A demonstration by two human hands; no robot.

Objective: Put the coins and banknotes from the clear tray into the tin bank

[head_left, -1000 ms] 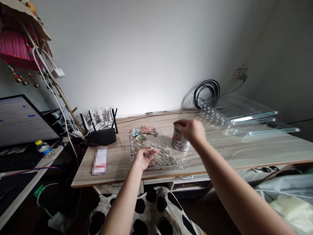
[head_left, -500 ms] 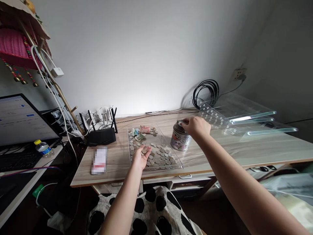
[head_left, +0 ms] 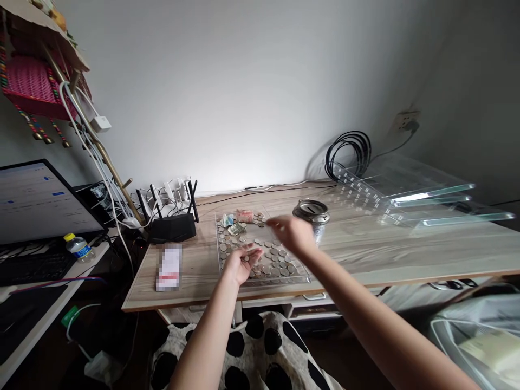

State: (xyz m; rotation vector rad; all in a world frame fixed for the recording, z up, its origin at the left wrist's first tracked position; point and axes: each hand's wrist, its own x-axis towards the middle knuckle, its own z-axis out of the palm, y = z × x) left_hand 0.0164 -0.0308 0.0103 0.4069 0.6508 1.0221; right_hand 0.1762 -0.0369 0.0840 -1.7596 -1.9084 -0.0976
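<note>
A clear tray (head_left: 221, 254) on the wooden desk holds several coins (head_left: 273, 261) and a few folded banknotes (head_left: 242, 215) at its far end. My left hand (head_left: 240, 262) lies palm up over the tray's near left part with a few coins in it. My right hand (head_left: 291, 234) hovers over the tray's right side, blurred, fingers pointing left toward my left hand; whether it holds a coin is unclear. A round tin money box (head_left: 313, 215) with a slotted lid stands just behind my right hand.
A black router (head_left: 171, 223) with cables sits left of the tray, and a small white packet (head_left: 168, 267) lies near the desk's front left. Clear acrylic trays (head_left: 410, 189) are stacked at right. A laptop (head_left: 36, 200) and a bottle (head_left: 78, 248) are at far left.
My right hand has left the top of the tin and moved left and down over the tray. My left hand stays palm up with coins.
</note>
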